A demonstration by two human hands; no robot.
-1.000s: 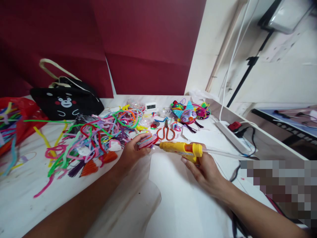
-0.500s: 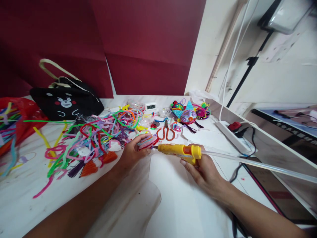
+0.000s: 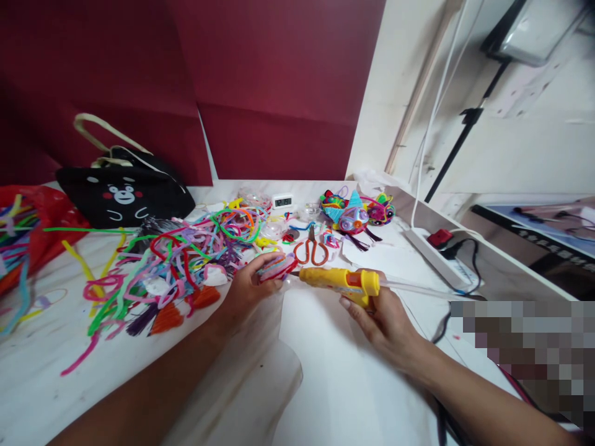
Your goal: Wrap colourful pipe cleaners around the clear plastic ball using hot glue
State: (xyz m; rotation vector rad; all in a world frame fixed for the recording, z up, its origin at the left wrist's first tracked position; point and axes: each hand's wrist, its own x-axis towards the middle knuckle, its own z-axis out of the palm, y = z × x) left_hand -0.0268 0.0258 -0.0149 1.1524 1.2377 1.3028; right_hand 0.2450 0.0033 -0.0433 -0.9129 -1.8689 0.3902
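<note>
My left hand [image 3: 253,282] is closed round a small craft piece [image 3: 276,267] wound with pink, red and bluish pipe cleaners. In my right hand [image 3: 379,313] is a yellow hot glue gun [image 3: 337,280], a clear glue stick [image 3: 418,288] running out of its back. The gun's nozzle points left and is right beside the craft piece; I cannot tell whether it touches. Just beyond lie scissors [image 3: 311,251] with orange handles, blades pointing away. White paper [image 3: 325,347] is spread under both hands.
A heap of pipe cleaners [image 3: 186,251] and tassels covers the left side, before a black bag [image 3: 125,198]. Finished-looking colourful pipe-cleaner figures [image 3: 353,217] and a small digital clock [image 3: 282,201] stand at the back. A power strip [image 3: 439,257] lies right; a blurred patch hides the lower right.
The glue gun has shifted very slightly to the right, its nozzle still beside the craft piece. Both hands keep their holds.
</note>
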